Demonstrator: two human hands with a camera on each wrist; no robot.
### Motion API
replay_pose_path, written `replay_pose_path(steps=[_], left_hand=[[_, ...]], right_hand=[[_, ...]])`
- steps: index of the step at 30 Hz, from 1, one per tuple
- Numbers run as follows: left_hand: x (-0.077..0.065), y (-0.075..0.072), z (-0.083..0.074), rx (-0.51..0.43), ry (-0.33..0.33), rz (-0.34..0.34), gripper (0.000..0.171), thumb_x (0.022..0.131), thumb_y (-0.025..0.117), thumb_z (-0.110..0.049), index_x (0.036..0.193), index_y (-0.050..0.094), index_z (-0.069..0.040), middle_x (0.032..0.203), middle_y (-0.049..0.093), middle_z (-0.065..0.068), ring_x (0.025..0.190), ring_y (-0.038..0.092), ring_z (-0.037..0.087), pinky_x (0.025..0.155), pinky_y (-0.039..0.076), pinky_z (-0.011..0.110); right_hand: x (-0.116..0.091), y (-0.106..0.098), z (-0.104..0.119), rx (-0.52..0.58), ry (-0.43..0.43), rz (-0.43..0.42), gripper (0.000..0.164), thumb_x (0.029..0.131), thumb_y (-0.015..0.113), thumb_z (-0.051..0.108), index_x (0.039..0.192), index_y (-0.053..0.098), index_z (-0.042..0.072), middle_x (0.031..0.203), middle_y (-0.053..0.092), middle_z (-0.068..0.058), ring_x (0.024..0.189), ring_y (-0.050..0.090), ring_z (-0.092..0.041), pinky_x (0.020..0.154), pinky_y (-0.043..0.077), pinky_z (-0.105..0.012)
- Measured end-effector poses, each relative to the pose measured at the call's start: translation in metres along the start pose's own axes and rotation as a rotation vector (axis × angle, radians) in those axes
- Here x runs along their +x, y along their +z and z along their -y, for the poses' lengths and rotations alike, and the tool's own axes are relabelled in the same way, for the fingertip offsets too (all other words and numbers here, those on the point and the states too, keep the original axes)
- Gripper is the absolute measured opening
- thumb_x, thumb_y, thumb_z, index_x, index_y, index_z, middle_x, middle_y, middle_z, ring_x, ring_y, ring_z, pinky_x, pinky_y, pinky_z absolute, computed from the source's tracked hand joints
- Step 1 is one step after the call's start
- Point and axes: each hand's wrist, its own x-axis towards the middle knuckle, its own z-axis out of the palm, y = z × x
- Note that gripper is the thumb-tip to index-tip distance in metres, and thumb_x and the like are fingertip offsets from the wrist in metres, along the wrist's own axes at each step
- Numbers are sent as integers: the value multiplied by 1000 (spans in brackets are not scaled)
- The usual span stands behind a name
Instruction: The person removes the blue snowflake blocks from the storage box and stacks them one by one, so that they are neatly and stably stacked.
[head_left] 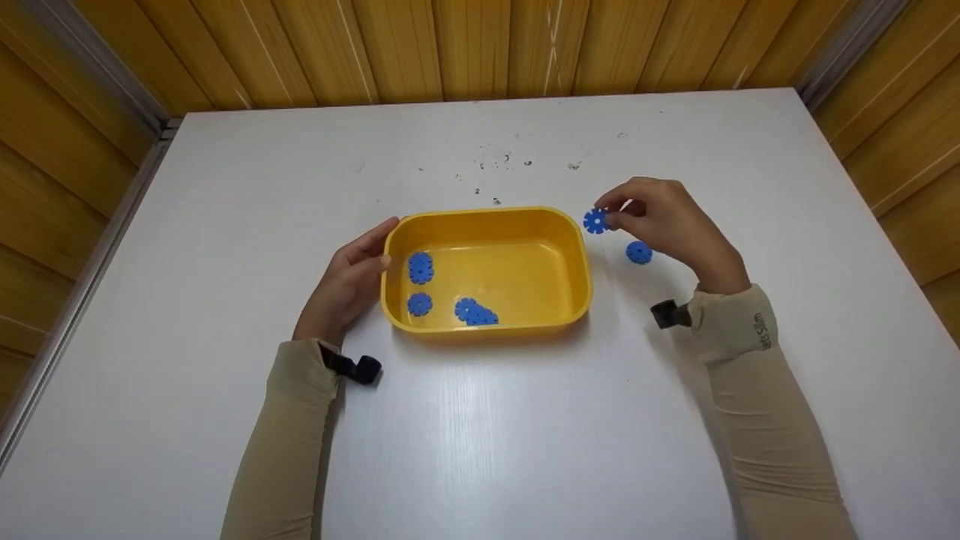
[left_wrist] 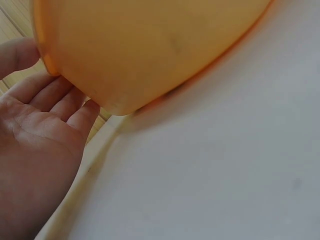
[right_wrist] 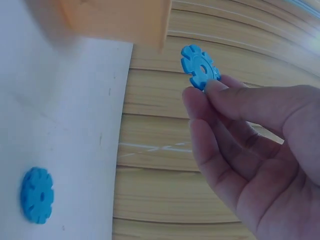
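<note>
A yellow plastic basin (head_left: 487, 214) stands on the white table. At its left end my left hand (head_left: 352, 274) grips the wall, thumb at the rim and fingers along the outside; the left wrist view shows those fingers (left_wrist: 60, 97) against the basin (left_wrist: 150, 55). Just off the basin's right end, my right hand (head_left: 667, 217) pinches a blue notched disc (head_left: 596, 220) between thumb and fingertips, raised above the table. Below that hand lie blue notched discs (head_left: 639, 252), seemingly stacked. Inside the basin are several more blue discs (head_left: 420, 304), at the left and along the near wall.
The white table (head_left: 480, 435) reaches wooden-slat walls (head_left: 472, 52) at the back and sides. Small dark marks (head_left: 528, 163) dot its surface behind the basin. Black wrist cameras (head_left: 367, 370) stick out from both sleeves.
</note>
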Motion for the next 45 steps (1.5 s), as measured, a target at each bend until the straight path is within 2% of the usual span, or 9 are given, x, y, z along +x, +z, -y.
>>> replay_pose_path(steps=[4,10,17,21,29,37,45], left_hand=[[0,0,0,8,-8,2,59,94,53,0,149,36,-11,154,36,2,143,33,14,114,35,29],[0,-1,0,-17,7,19,59,95,52,1,150,33,-9,155,35,4,144,31,16,114,34,29],[-1,-2,0,-20,14,19,61,94,50,3,151,28,-5,155,34,3,144,31,15,114,34,29],[-3,-1,-1,-24,21,18,59,94,49,5,150,31,-7,156,33,3,145,30,16,115,33,30],[-1,-1,-1,-24,1,16,57,95,49,4,149,36,-10,155,35,1,144,30,14,115,33,30],[0,-1,0,7,23,31,58,96,47,4,150,30,-6,156,34,2,145,29,15,116,31,30],[-1,-2,0,2,6,19,59,95,51,1,150,32,-8,155,34,2,144,31,16,115,33,30]], right_hand=[[-5,0,-11,4,58,2,26,91,63,8,117,68,10,111,66,-8,92,61,-21,73,47,-5],[-11,-4,-26,-22,120,26,27,92,63,10,119,67,11,115,66,-10,96,59,-23,77,49,-12],[-12,-7,-43,-19,194,73,28,93,60,10,121,66,10,116,64,-15,99,57,-28,92,52,-42],[-10,-8,-53,-13,236,110,29,94,58,9,122,65,9,118,61,-18,103,55,-33,96,50,-49],[-11,-6,-70,-7,295,143,31,94,57,9,124,64,5,121,58,-20,109,54,-36,99,47,-52],[-11,-3,-77,6,316,146,31,94,57,10,123,64,5,122,58,-21,110,53,-36,101,45,-54],[-11,-1,-80,0,326,152,31,93,58,13,122,64,5,121,59,-20,105,55,-32,95,47,-48]])
